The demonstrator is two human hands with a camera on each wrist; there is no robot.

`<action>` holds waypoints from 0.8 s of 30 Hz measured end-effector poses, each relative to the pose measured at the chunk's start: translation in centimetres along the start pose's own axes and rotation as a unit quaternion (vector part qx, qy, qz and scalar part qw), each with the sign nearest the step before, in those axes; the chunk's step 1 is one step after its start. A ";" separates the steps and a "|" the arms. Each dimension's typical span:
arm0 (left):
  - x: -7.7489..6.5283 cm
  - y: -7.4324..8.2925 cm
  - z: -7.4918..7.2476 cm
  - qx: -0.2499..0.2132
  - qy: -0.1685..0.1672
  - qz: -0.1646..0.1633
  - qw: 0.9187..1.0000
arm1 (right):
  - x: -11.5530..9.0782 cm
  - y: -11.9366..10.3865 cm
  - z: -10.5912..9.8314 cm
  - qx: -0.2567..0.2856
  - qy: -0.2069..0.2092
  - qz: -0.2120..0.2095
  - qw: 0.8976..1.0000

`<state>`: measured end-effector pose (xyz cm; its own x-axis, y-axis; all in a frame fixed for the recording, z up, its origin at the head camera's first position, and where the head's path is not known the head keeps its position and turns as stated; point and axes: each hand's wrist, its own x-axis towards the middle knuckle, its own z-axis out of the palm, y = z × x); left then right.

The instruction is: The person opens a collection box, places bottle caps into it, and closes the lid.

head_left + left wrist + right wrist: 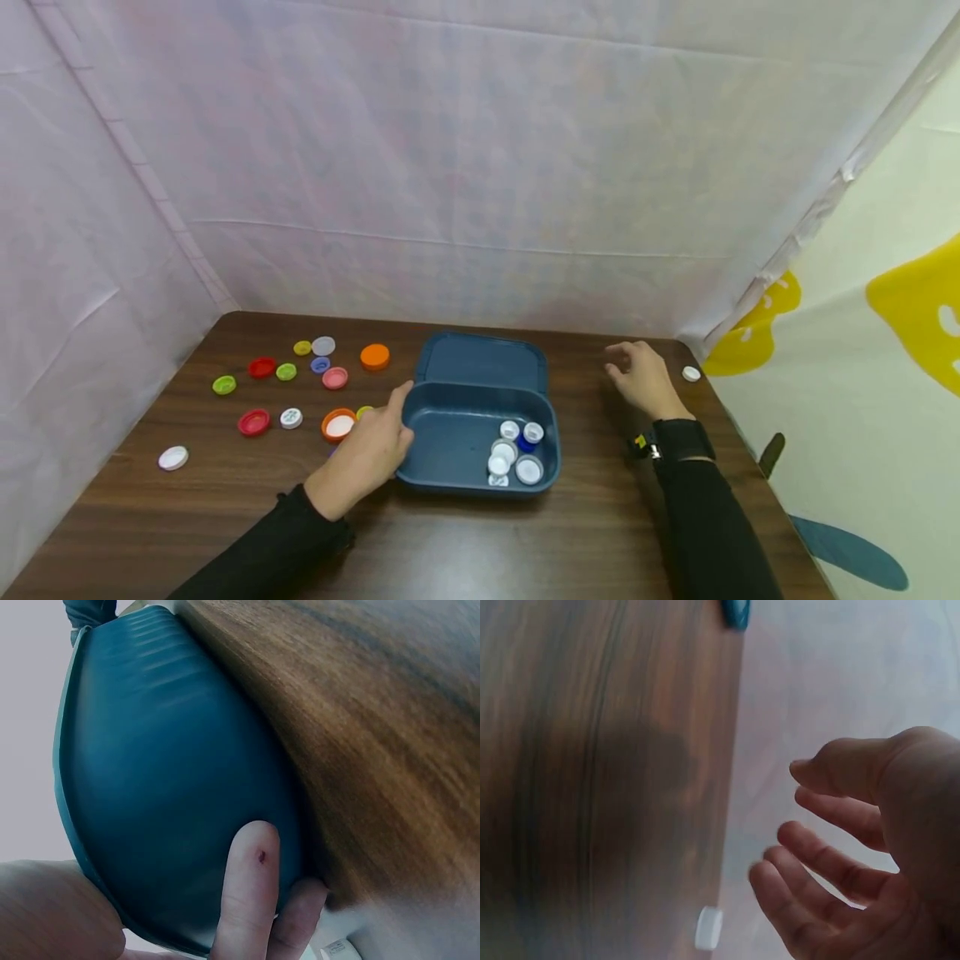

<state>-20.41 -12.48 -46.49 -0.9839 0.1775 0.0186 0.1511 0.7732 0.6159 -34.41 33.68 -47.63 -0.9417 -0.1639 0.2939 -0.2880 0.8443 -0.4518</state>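
A dark blue plastic box (442, 446) stands on the table with its lid (482, 361) folded open behind it. White bottle caps (529, 470) and a blue one lie in its right part. My left hand (371, 442) grips the box's left wall, the thumb at the rim; in the left wrist view fingers (251, 885) lie against the box's outer side (165, 765). To the right of the box, my right hand (641, 379) hovers over the table with nothing in it, fingers loosely bent and apart. Nearest to it is a white cap (691, 374), also in the right wrist view.
Several loose caps lie left of the box, among them a red cap (254, 422), an orange cap (375, 357), a green cap (224, 385) and a white cap (173, 457). A white cloth (480, 167) hangs behind the wooden table (480, 550).
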 end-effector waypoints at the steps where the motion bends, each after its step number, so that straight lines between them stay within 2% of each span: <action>1: 0.0 0.0 0.0 0.001 0.001 0.001 1.000 | 0.2 0.5 -0.1 -0.005 0.002 0.003 1.000; 6: -0.3 0.0 0.1 -0.004 0.002 -0.007 1.000 | 0.7 1.9 -0.4 -0.025 -0.003 0.033 0.999; 9: -0.5 0.0 0.2 -0.006 0.004 -0.010 1.000 | 0.9 2.5 -0.5 -0.039 -0.022 0.065 0.997; 12: -0.6 -0.1 0.3 -0.007 0.004 -0.010 1.000 | 1.4 4.1 -0.4 -0.053 -0.047 0.088 0.994; 14: -0.6 -0.1 0.4 -0.010 0.006 -0.007 1.000 | 2.2 6.5 0.2 -0.064 -0.054 0.089 0.992; 19: -0.4 0.1 0.3 -0.011 0.008 -0.010 1.000 | 4.9 14.6 3.4 -0.095 -0.061 0.064 0.992; 21: -0.3 0.1 0.2 -0.008 0.008 -0.010 1.000 | 5.7 17.0 4.3 -0.100 -0.061 0.055 0.992; 24: -0.2 0.2 0.1 -0.006 0.009 -0.009 1.000 | 6.3 18.8 4.8 -0.097 -0.048 0.043 0.993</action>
<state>-20.18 -12.30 -46.44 -0.9880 0.1531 0.0219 0.1330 0.7688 0.6255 -46.61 46.09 -58.27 -0.9764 -0.1258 0.1757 -0.1746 0.9382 -0.2989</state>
